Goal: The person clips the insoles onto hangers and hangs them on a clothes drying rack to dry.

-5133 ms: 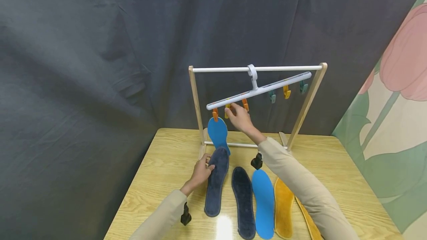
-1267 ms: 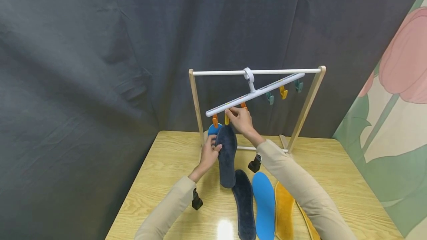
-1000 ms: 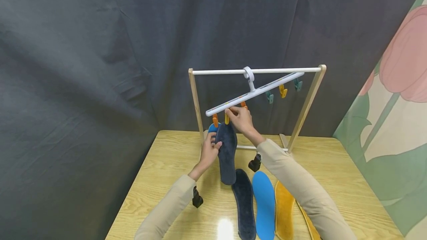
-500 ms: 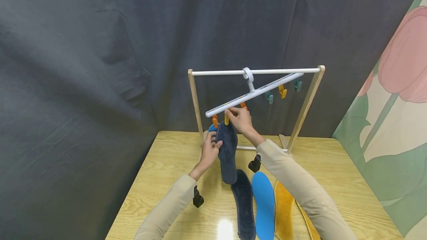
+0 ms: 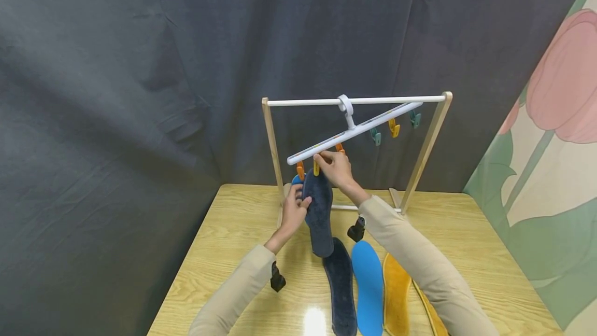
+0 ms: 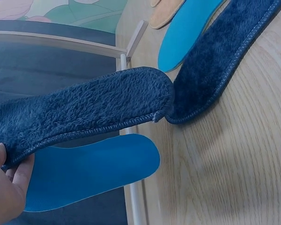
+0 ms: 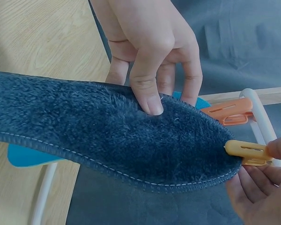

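Note:
My left hand (image 5: 293,211) pinches the side edge of a dark blue fuzzy insole (image 5: 319,217), thumb on the plush face. The insole stands upright, its rounded top at the clips. Between thumb and fingers my right hand (image 5: 336,170) pinches a yellow clip (image 7: 248,150), whose tip overlaps the insole's top end in the right wrist view. The clip sits on a white hanger (image 5: 354,131) that slants down to the left. From the orange clip (image 5: 300,171) beside it hangs a bright blue insole (image 6: 93,173), mostly hidden behind the dark one in the head view.
The hanger hooks on the white rail (image 5: 392,100) of a wooden-legged rack; more clips, such as a green clip (image 5: 375,137), line its right half. On the table (image 5: 224,253) lie another dark insole (image 5: 341,289), a blue insole (image 5: 367,287) and orange-yellow insoles (image 5: 396,294).
Since the oldest frame my left hand has lifted the dark insole up to the yellow clip, covering much of the hanging blue one. The hanger's left end has dipped. Little moved in the last second.

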A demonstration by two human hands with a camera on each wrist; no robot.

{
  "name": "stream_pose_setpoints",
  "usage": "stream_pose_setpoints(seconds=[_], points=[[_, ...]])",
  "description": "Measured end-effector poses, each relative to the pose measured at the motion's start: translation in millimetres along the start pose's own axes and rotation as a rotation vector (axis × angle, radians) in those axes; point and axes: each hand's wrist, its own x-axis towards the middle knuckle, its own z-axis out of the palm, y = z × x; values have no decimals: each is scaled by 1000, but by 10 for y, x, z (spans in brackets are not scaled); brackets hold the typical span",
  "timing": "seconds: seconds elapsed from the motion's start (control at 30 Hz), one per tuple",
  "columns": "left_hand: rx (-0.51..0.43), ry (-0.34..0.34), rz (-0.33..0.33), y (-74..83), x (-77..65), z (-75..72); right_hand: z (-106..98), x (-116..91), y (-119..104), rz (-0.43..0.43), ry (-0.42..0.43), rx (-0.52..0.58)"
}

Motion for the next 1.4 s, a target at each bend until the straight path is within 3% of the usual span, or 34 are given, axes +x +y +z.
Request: stream_pose_setpoints(seconds=[0.67, 0.93, 1.2, 1.4], points=[[-29, 14, 17, -18, -4, 37, -23, -31, 12, -14, -75, 10], [-29, 15, 81, 133, -46, 3, 11, -51, 45, -30, -48, 48], [-33, 0, 64, -88, -22, -9, 37, -73, 57, -37, -21, 79], [-32, -10, 47, -135, -31, -37, 36, -70, 55, -56, -19, 85]])
